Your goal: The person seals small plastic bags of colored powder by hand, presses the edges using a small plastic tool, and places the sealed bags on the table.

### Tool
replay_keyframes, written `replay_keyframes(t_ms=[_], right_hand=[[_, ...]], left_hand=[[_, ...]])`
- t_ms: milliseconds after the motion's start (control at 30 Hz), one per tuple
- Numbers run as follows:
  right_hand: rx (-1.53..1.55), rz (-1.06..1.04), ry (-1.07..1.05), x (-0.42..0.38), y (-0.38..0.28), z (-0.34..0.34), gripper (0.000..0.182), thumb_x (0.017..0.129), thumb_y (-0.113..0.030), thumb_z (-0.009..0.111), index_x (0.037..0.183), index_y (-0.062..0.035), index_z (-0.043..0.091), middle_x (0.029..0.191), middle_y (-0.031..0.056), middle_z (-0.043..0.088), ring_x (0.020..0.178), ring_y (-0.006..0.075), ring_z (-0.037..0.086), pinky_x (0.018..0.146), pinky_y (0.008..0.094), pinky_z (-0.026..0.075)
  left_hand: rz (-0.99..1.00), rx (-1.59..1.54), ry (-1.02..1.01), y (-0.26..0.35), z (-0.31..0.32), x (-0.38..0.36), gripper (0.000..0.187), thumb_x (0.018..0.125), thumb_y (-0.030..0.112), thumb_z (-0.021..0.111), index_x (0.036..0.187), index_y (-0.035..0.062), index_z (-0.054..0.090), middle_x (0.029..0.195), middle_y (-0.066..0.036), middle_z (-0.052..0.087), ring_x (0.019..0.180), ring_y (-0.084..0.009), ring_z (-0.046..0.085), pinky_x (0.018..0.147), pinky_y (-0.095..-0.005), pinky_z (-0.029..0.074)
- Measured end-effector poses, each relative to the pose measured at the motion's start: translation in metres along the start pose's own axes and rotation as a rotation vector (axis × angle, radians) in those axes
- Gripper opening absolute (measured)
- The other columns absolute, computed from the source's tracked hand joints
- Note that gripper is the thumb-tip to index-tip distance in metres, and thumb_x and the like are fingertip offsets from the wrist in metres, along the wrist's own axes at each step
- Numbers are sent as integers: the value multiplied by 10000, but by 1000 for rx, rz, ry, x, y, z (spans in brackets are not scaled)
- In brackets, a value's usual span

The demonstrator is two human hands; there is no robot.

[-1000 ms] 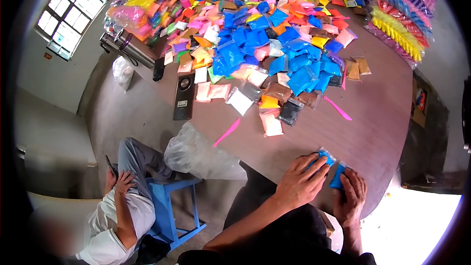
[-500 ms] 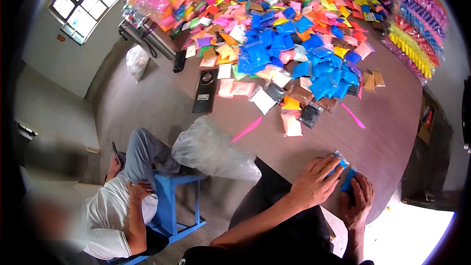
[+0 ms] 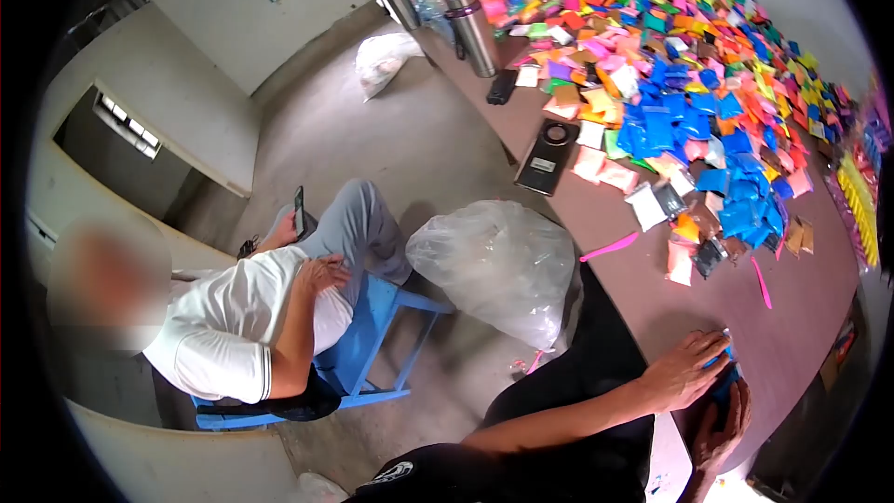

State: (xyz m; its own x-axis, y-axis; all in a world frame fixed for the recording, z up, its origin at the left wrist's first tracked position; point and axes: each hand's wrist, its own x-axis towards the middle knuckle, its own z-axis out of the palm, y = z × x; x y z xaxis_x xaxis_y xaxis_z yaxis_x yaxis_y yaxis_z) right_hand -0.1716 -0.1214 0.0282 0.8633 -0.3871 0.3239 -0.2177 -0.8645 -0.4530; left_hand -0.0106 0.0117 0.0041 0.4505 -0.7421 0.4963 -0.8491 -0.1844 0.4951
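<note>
At the table's near edge, my left hand (image 3: 691, 371) presses its closed fingers over a small blue packet (image 3: 726, 350), of which only slivers show. Close beside it, my right hand (image 3: 724, 427) curls around another blue packet (image 3: 724, 382), mostly hidden by the fingers. Farther up the table lies a pile of blue packets (image 3: 750, 205), with black, white, orange and pink ones around it. A pink plastic strip (image 3: 610, 247) lies by the left edge, and a second pink strip (image 3: 762, 282) rests nearer my hands.
A seated person (image 3: 261, 317) on a blue stool (image 3: 372, 326) holds a phone (image 3: 299, 212) at my left. A large clear plastic bag (image 3: 498, 265) stands between us. On the table (image 3: 643, 303) are a black box-like object (image 3: 548, 158) and a steel flask (image 3: 473, 33).
The view has swung left, so the table and my hands appear farther right and more of the seated person shows. Both hands stay on the blue packets at the table's edge.
</note>
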Motion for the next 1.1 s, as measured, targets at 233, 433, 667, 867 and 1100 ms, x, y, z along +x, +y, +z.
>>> replay_keyframes(t_ms=[233,433,667,867,1100], right_hand=[[-48,32,4,-5,5,3,479,967,-130,587,1432,-15,562,1483,234,539,1380,414,499,1174,500,359],[-28,35,-5,-5,8,7,482,971,-144,579,1435,-16,561,1494,238,529,1379,423,501,1168,508,374],[-11,-9,23,-4,8,9,449,983,-127,576,1418,-14,577,1485,247,536,1364,440,517,1157,533,395],[28,-21,35,-5,13,10,438,987,-121,572,1412,-11,580,1474,247,546,1357,438,524,1159,533,393],[31,37,39,-3,2,4,450,991,-170,578,1404,7,574,1452,257,557,1341,439,532,1161,510,386]], left_hand=[[6,-42,62,-2,11,-3,420,957,217,595,1313,-5,595,1470,-211,483,1374,-350,446,1142,-473,344],[-7,-67,72,-3,14,-3,412,972,218,596,1319,-4,592,1467,-200,487,1370,-337,452,1150,-465,347],[-26,-55,57,-3,21,-7,412,1002,239,581,1350,20,586,1504,-184,472,1400,-319,440,1190,-465,313],[-38,-41,52,-4,30,-8,434,1025,279,553,1373,21,575,1537,-175,451,1444,-306,409,1214,-463,288],[-11,-15,56,-6,40,-8,455,1013,289,557,1374,13,576,1536,-188,460,1450,-320,408,1221,-472,280]])
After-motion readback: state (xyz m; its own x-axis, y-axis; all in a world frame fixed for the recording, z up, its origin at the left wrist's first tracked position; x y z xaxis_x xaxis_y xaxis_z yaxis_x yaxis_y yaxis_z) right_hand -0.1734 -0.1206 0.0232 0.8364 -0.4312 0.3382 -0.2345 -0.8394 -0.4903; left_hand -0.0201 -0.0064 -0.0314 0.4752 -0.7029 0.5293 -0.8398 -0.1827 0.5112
